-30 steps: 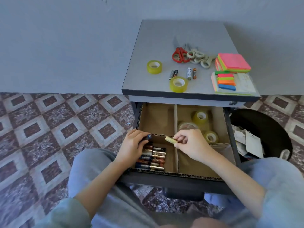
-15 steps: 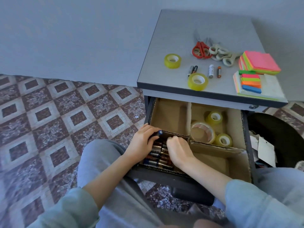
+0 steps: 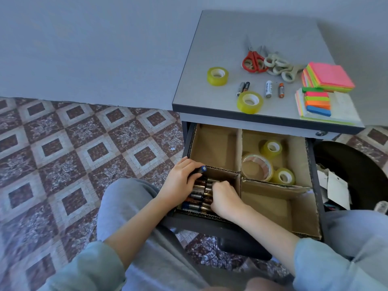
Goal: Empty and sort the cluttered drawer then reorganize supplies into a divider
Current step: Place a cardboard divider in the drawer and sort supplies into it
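The drawer holds a cardboard divider (image 3: 239,143) with four compartments. Several batteries (image 3: 197,196) lie side by side in the front left compartment. My left hand (image 3: 181,179) rests at that compartment's back left corner and grips a dark battery with a blue tip (image 3: 202,169). My right hand (image 3: 225,198) is down on the battery row with its fingers curled; its fingertips are hidden. Three tape rolls (image 3: 256,167) sit in the back right compartment. The back left and front right compartments hold nothing.
On the cabinet top (image 3: 210,49) lie two yellow tape rolls (image 3: 249,101), several loose batteries (image 3: 268,89), scissors (image 3: 253,60) and stacks of sticky notes (image 3: 327,77). A black bin (image 3: 354,164) with paper scraps stands right of the drawer. My knees flank the drawer front.
My right hand carried a yellow battery from above the divider wall down into the front left compartment. The yellow battery is no longer visible. The left hand kept its grip.
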`<act>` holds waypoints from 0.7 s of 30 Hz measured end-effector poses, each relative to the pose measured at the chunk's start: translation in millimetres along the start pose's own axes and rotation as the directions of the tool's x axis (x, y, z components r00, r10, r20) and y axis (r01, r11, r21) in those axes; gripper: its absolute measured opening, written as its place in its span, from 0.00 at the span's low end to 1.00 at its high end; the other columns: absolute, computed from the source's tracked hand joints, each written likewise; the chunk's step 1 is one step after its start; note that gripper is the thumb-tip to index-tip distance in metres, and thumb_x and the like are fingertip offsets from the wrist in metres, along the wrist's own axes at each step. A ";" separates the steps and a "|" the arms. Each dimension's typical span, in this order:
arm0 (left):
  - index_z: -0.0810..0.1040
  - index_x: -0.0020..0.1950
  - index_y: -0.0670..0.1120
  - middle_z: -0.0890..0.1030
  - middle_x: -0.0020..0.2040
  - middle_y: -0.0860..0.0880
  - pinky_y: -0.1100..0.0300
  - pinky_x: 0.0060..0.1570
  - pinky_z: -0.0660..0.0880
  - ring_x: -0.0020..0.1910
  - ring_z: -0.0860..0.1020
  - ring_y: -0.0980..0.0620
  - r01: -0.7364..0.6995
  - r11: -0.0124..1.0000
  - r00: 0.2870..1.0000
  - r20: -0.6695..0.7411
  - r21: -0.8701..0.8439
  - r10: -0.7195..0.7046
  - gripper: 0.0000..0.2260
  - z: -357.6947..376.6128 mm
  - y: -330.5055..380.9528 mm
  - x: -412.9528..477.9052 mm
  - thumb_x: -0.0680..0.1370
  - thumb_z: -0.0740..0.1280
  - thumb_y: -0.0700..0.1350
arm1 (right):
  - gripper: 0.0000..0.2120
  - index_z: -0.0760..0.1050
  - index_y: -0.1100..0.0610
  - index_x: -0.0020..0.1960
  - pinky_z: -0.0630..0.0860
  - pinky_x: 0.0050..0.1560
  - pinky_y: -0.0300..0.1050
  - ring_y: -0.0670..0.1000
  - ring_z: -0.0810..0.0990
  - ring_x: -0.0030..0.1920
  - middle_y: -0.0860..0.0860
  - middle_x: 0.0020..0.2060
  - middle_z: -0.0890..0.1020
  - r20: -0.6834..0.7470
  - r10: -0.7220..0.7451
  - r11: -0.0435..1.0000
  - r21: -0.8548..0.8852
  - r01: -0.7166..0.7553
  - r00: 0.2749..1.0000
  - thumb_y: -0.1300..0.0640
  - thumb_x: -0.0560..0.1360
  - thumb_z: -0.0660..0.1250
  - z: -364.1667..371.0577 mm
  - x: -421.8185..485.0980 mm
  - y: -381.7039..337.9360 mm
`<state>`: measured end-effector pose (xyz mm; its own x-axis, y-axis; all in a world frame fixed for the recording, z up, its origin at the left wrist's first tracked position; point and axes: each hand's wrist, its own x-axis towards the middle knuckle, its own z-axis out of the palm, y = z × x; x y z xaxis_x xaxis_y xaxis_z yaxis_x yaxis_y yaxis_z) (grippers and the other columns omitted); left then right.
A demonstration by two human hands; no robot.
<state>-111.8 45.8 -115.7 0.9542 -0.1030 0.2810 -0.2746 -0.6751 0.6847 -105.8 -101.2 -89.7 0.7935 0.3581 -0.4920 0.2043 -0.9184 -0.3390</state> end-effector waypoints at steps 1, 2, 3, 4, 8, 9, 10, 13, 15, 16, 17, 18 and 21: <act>0.79 0.54 0.38 0.80 0.47 0.45 0.67 0.53 0.69 0.49 0.73 0.54 0.002 1.000 1.000 0.003 0.003 -0.002 0.10 0.1 0.0 0.2 0.74 0.64 0.36 | 0.10 0.76 0.65 0.53 0.77 0.50 0.47 0.60 0.79 0.51 0.60 0.52 0.78 0.003 -0.011 1.000 0.017 0.011 1.000 0.68 0.73 0.62 0.3 -1.2 0.9; 0.79 0.54 0.38 0.80 0.47 0.46 0.66 0.53 0.69 0.49 0.73 0.53 0.004 1.000 1.000 0.005 0.008 -0.004 0.10 0.3 0.3 0.3 0.74 0.64 0.36 | 0.10 0.76 0.65 0.53 0.77 0.51 0.48 0.60 0.78 0.51 0.60 0.52 0.78 0.009 -0.021 0.999 0.030 0.021 1.000 0.67 0.73 0.62 0.4 -1.7 2.2; 0.79 0.54 0.39 0.80 0.47 0.46 0.65 0.53 0.70 0.49 0.74 0.53 0.007 1.000 1.000 0.008 0.014 -0.007 0.10 0.6 0.1 0.5 0.74 0.64 0.36 | 0.10 0.76 0.65 0.53 0.77 0.50 0.48 0.60 0.78 0.50 0.60 0.52 0.78 0.011 -0.030 0.999 0.043 0.029 0.999 0.67 0.72 0.63 -0.1 -2.0 3.4; 0.79 0.54 0.39 0.80 0.47 0.46 0.63 0.52 0.71 0.49 0.74 0.52 0.010 1.000 1.000 0.012 0.020 -0.010 0.11 0.6 -0.1 0.4 0.74 0.64 0.37 | 0.09 0.76 0.65 0.52 0.77 0.49 0.46 0.59 0.78 0.50 0.60 0.52 0.78 0.019 -0.032 0.998 0.062 0.030 0.999 0.67 0.72 0.63 -1.2 -2.0 4.2; 0.80 0.54 0.39 0.80 0.47 0.45 0.57 0.51 0.74 0.48 0.76 0.49 0.013 0.998 0.999 0.042 0.069 -0.016 0.10 -5.5 4.6 0.1 0.73 0.65 0.37 | 0.10 0.77 0.65 0.53 0.77 0.49 0.46 0.59 0.79 0.49 0.59 0.50 0.80 -0.063 -0.051 0.989 0.134 0.060 0.997 0.68 0.73 0.62 -14.2 -4.5 3.3; 0.80 0.53 0.38 0.79 0.47 0.44 0.56 0.49 0.74 0.46 0.77 0.48 -0.001 0.994 0.998 0.057 0.113 -0.006 0.10 -8.3 5.9 0.5 0.73 0.67 0.36 | 0.11 0.78 0.64 0.53 0.78 0.50 0.47 0.58 0.80 0.48 0.58 0.49 0.81 -0.140 -0.058 0.984 0.158 0.080 0.988 0.69 0.73 0.62 -19.4 -5.2 4.5; 0.81 0.52 0.39 0.79 0.48 0.44 0.56 0.48 0.73 0.45 0.78 0.47 -0.029 0.983 0.997 0.074 0.182 0.015 0.09 -11.3 7.5 1.7 0.72 0.68 0.36 | 0.11 0.79 0.62 0.53 0.79 0.50 0.47 0.56 0.81 0.47 0.57 0.48 0.82 -0.207 -0.054 0.977 0.191 0.095 0.977 0.68 0.74 0.62 -24.9 -5.6 7.4; 0.82 0.54 0.43 0.79 0.50 0.47 0.58 0.51 0.68 0.47 0.78 0.47 -0.035 0.949 0.973 0.226 0.314 -0.039 0.09 -26.1 22.7 10.2 0.74 0.69 0.39 | 0.07 0.79 0.61 0.48 0.80 0.36 0.39 0.50 0.81 0.35 0.54 0.39 0.82 -0.219 0.065 0.885 0.464 0.045 0.974 0.66 0.77 0.62 -45.9 -5.7 22.8; 0.81 0.56 0.46 0.79 0.52 0.51 0.64 0.51 0.68 0.51 0.76 0.52 -0.019 0.949 0.887 0.443 0.314 -0.128 0.10 -32.1 33.9 19.2 0.75 0.68 0.42 | 0.07 0.77 0.60 0.44 0.77 0.26 0.36 0.48 0.79 0.26 0.54 0.34 0.80 -0.131 0.128 0.766 0.642 -0.014 0.983 0.65 0.78 0.61 -57.1 -5.3 33.6; 0.81 0.57 0.46 0.80 0.52 0.51 0.66 0.50 0.68 0.51 0.76 0.54 -0.045 0.941 0.823 0.547 0.334 -0.155 0.11 -32.5 39.1 24.9 0.75 0.69 0.43 | 0.07 0.77 0.60 0.44 0.76 0.25 0.37 0.48 0.79 0.25 0.55 0.33 0.80 -0.101 0.139 0.709 0.705 -0.028 0.985 0.65 0.78 0.61 -60.2 -4.4 38.5; 0.81 0.57 0.46 0.81 0.52 0.51 0.68 0.50 0.68 0.50 0.76 0.55 -0.076 0.936 0.755 0.633 0.343 -0.171 0.11 -31.1 44.4 30.8 0.75 0.69 0.43 | 0.08 0.77 0.61 0.44 0.76 0.24 0.37 0.48 0.79 0.24 0.56 0.33 0.80 -0.080 0.145 0.652 0.757 -0.035 0.986 0.65 0.79 0.61 -62.4 -3.2 41.8; 0.80 0.58 0.46 0.82 0.52 0.51 0.67 0.51 0.69 0.48 0.76 0.57 -0.094 0.939 0.690 0.702 0.332 -0.179 0.12 -28.0 48.3 35.9 0.75 0.69 0.42 | 0.08 0.77 0.62 0.45 0.75 0.24 0.38 0.49 0.78 0.23 0.56 0.33 0.80 -0.066 0.147 0.606 0.795 -0.037 0.987 0.65 0.79 0.60 -63.2 -2.0 44.6; 0.75 0.62 0.47 0.83 0.49 0.49 0.63 0.51 0.69 0.45 0.76 0.57 -0.075 0.958 0.499 0.842 0.276 -0.204 0.16 -15.4 52.3 46.3 0.74 0.70 0.42 | 0.08 0.77 0.62 0.45 0.74 0.23 0.38 0.49 0.79 0.23 0.56 0.31 0.80 -0.055 0.133 0.541 0.841 -0.026 0.990 0.65 0.79 0.60 -61.0 0.5 48.8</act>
<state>-83.8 17.0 -56.5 0.6326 -0.5290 -0.5656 -0.3019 -0.8410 0.4490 -60.5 -156.1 -57.6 0.8437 0.2232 -0.4882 -0.3924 -0.3644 -0.8446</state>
